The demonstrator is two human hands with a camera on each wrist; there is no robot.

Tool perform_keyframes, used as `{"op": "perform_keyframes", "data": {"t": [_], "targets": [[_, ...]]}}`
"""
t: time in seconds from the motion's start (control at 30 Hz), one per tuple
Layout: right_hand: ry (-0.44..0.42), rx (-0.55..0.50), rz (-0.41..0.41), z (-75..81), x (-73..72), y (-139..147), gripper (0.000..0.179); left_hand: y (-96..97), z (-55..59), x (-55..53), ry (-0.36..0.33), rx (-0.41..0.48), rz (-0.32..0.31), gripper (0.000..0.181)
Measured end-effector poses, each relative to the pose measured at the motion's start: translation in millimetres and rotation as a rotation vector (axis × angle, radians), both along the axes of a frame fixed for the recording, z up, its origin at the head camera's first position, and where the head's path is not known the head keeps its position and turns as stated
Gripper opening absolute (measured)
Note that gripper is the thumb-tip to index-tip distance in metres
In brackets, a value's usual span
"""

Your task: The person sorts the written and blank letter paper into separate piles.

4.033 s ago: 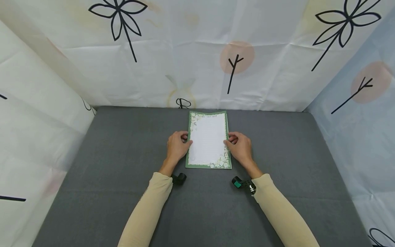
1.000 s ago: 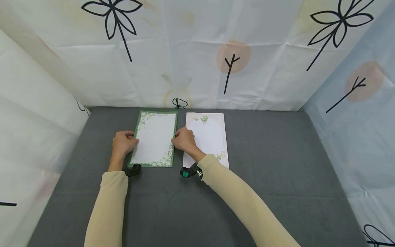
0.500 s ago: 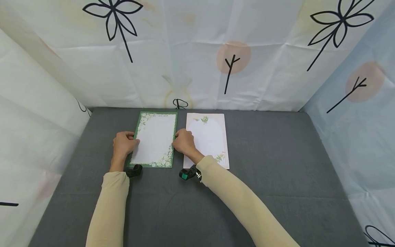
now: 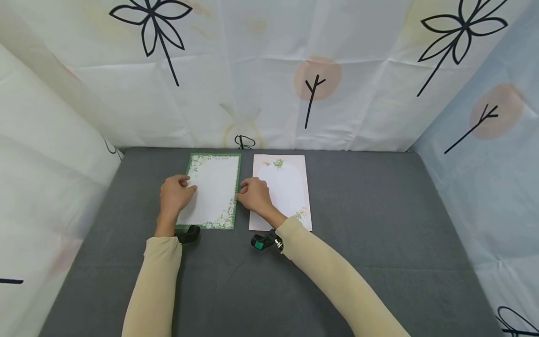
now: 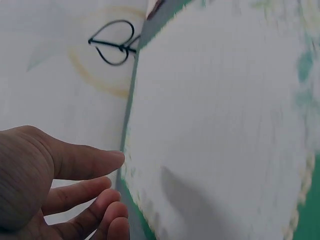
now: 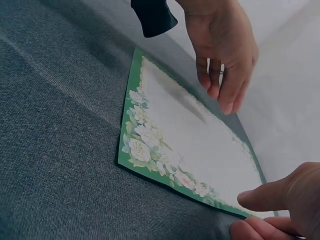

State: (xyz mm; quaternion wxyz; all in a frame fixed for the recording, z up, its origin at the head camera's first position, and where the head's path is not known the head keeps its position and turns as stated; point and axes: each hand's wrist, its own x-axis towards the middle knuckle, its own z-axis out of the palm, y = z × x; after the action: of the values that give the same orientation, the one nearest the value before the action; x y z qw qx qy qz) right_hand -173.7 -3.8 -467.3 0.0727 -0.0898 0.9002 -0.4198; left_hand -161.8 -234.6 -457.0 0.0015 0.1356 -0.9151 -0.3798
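A green-bordered sheet of writing paper (image 4: 214, 192) with a floral corner lies flat on the grey table. My left hand (image 4: 173, 194) hovers over its left edge, thumb and fingers parted, with nothing between them in the left wrist view. At the sheet's right edge is my right hand (image 4: 254, 194). In the right wrist view its thumb (image 6: 265, 196) overlaps the green border, while the curved fingers (image 6: 252, 229) sit just outside the edge, spread from the thumb. A pale pink sheet of paper (image 4: 288, 187) lies to the right, partly hidden by my right hand and wrist.
The grey cloth-covered table (image 4: 358, 210) extends around both sheets. White printed fabric (image 4: 261, 84) hangs behind its far edge and along the sides. A black camera (image 4: 189, 234) is strapped to the left wrist, another camera (image 4: 263, 241) to the right.
The green sheet has moved left from the middle, exposing the pink sheet once beneath it. In the last half second the left hand has let go and shifted right; the right hand's fingers have loosened.
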Motion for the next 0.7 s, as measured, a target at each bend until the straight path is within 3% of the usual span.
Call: {"op": "perform_keyframes", "data": {"t": [0.23, 0.7], "targets": [[0.029, -0.058, -0.004, 4.7, 3.8, 22, 0.036, 29.9, -0.2, -0.5, 0.061, 0.059, -0.086, 0.040], [0.080, -0.075, -0.147, 10.9, 1.3, 85, 0.033, 80.9, -8.9, 0.7, 0.093, 0.187, -0.207, 0.035]]}}
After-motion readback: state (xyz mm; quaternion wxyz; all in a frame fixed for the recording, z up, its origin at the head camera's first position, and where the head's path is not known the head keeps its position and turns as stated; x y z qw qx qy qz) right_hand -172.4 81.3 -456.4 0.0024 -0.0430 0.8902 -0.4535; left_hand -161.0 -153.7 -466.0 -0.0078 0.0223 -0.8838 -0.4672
